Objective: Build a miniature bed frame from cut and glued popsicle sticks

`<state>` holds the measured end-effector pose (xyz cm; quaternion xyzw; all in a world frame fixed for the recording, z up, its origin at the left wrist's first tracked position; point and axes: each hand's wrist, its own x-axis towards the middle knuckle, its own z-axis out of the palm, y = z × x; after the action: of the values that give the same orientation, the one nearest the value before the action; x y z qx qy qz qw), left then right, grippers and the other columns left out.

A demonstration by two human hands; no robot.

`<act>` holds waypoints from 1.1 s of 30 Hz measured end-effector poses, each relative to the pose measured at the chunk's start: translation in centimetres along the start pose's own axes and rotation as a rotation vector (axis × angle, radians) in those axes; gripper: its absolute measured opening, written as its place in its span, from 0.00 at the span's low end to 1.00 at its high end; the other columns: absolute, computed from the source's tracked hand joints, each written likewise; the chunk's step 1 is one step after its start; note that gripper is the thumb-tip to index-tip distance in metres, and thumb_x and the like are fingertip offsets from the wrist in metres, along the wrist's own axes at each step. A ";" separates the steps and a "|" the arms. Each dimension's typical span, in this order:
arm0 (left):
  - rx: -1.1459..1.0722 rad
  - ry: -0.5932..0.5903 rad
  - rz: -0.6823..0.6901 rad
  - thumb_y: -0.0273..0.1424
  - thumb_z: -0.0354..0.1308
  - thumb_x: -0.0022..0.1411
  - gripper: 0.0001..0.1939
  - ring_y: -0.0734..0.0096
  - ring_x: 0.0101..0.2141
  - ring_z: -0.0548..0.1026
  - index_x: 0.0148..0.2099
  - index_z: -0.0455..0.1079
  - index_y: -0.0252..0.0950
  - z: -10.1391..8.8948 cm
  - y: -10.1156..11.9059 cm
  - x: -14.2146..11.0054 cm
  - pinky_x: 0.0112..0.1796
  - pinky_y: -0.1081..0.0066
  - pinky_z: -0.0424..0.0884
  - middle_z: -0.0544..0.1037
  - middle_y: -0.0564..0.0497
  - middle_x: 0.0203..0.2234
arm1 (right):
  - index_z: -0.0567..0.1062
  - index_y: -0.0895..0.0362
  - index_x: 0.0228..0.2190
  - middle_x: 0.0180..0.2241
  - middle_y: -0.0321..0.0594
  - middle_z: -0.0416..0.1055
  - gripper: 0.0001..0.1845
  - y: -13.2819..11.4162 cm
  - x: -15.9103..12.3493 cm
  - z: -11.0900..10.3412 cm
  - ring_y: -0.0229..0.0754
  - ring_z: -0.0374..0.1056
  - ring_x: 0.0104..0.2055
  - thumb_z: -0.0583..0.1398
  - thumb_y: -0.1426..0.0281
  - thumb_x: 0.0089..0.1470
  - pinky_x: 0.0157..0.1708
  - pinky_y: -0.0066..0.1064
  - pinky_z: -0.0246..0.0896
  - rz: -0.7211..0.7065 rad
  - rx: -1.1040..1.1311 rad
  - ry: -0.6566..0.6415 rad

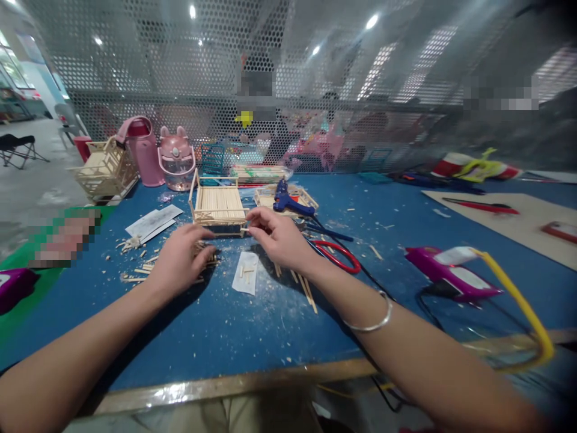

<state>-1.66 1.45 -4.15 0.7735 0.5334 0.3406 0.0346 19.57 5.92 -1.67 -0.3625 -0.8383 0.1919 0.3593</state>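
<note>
A small model bed [219, 203] built of thin wooden sticks stands upright on the blue table. My right hand [277, 237] is at its front right corner, thumb and forefinger pinched on a short wooden stick [244, 230]. Whether that stick touches the bed, I cannot tell. My left hand [183, 255] hovers low over loose wooden sticks [146, 267], left of the bed's front, thumb apart from the fingers and nothing visible in it. Between the hands lies a white paper slip [246, 273] with several short stick pieces on it.
Behind my right hand rests a blue glue gun [288, 198]. Red-handled pliers or cutters [338, 255] and cables lie nearby. Farther right is a purple-and-white device [453, 273] with a yellow strip. Pink bottles [145, 153] and another stick model [106, 168] stand back left, before a perforated metal screen [180, 78].
</note>
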 end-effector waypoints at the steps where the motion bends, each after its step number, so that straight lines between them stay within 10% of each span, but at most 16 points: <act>1: -0.047 0.137 -0.111 0.31 0.57 0.56 0.14 0.60 0.43 0.70 0.45 0.67 0.33 -0.1 0.0 0.3 0.44 0.58 0.66 0.73 0.42 0.41 | 0.67 0.57 0.37 0.28 0.38 0.69 0.10 -0.1 0.4 -0.1 0.37 0.63 0.29 0.51 0.73 0.52 0.30 0.30 0.56 -0.048 -0.064 0.008; 4: -0.255 0.323 -0.322 0.32 0.64 0.47 0.34 0.57 0.47 0.67 0.55 0.57 0.30 -0.5 -0.5 1.7 0.46 0.56 0.64 0.69 0.39 0.45 | 0.70 0.57 0.36 0.30 0.42 0.72 0.11 -0.3 1.8 -0.4 0.39 0.64 0.32 0.50 0.72 0.54 0.31 0.31 0.54 -0.216 -0.375 0.001; 10: -0.742 -0.021 -0.284 0.26 0.66 0.44 0.54 0.58 0.41 0.72 0.65 0.34 0.36 -0.3 -1.9 4.6 0.41 0.58 0.69 0.71 0.40 0.44 | 0.72 0.56 0.36 0.24 0.39 0.71 0.13 -0.3 3.5 0.5 0.38 0.61 0.26 0.49 0.75 0.55 0.23 0.31 0.41 -0.397 -0.743 -0.078; 18: -0.873 -0.025 -0.139 0.24 0.61 0.51 0.56 0.60 0.41 0.75 0.64 0.19 0.40 1.6 -2.7 5.4 0.42 0.58 0.71 0.75 0.46 0.36 | 0.71 0.55 0.37 0.26 0.41 0.72 0.15 -0.3 3.3 1.4 0.38 0.61 0.25 0.45 0.72 0.58 0.22 0.32 0.39 -0.315 -0.744 -0.131; 33: -0.836 0.010 -0.138 0.26 0.61 0.52 0.55 0.58 0.41 0.75 0.64 0.19 0.39 2.6 -2.5 5.9 0.39 0.57 0.73 0.75 0.45 0.39 | 0.69 0.57 0.36 0.26 0.43 0.72 0.16 -0.5 3.3 2.0 0.38 0.61 0.25 0.43 0.71 0.60 0.22 0.32 0.42 -0.288 -0.707 -0.111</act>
<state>-1.04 8.31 -4.26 0.6537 0.3999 0.5283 0.3656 16.27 7.92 -1.25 -0.3318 -0.9132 -0.1419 0.1892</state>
